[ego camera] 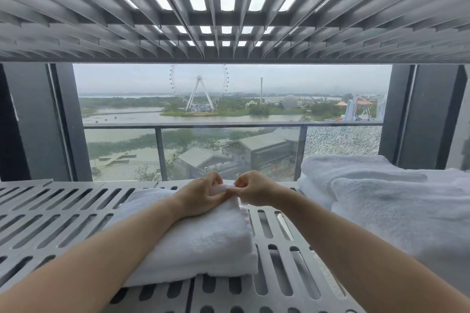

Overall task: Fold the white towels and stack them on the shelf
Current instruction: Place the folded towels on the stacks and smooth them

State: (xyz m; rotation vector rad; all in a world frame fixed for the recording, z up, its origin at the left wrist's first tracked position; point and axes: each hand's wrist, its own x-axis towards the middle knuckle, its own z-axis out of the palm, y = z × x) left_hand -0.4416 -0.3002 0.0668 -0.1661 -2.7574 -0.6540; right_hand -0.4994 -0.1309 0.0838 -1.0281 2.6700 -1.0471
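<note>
Our left hand (199, 197) and right hand (256, 189) pinch the far edge of the folded white terry towel (203, 239), seemingly squaring it on the slotted grey metal shelf (50, 213).

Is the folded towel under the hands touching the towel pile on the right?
Apart. The head view shows bare slotted shelf running between the folded towel and the pile.

Both bare: left hand (201, 197) and right hand (255, 190). Same for left forearm (114, 249), over the folded towel (203, 241), and right forearm (343, 231), just right of it. Uncovered to frame edge.
</note>
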